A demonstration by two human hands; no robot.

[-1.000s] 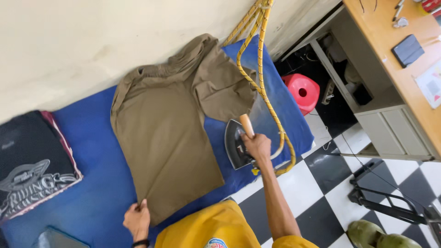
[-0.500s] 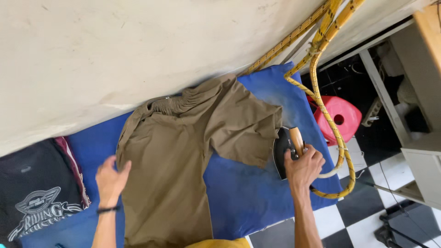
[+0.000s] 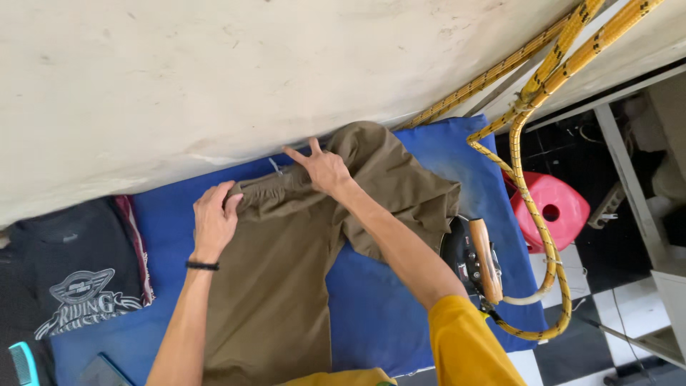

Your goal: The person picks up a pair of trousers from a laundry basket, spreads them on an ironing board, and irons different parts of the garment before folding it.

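Note:
An olive-brown shirt [image 3: 286,286] lies spread on a blue padded mat [image 3: 371,314] against a pale wall. My left hand [image 3: 213,220] grips the shirt's collar edge at the left. My right hand [image 3: 321,168] presses on the collar area at the right, two fingers pointing up toward the wall. A black iron with a wooden handle [image 3: 475,261] stands by itself on the mat's right edge, away from both hands.
A yellow braided cord [image 3: 532,200] runs from the iron up the wall. A red plastic stool [image 3: 554,211] stands on the checkered floor at right. A dark printed t-shirt [image 3: 71,279] lies folded at left. A teal comb [image 3: 21,364] sits at bottom left.
My right hand has let go of the iron and moved left onto the shirt's collar. My left hand has moved right and up to grip the collar.

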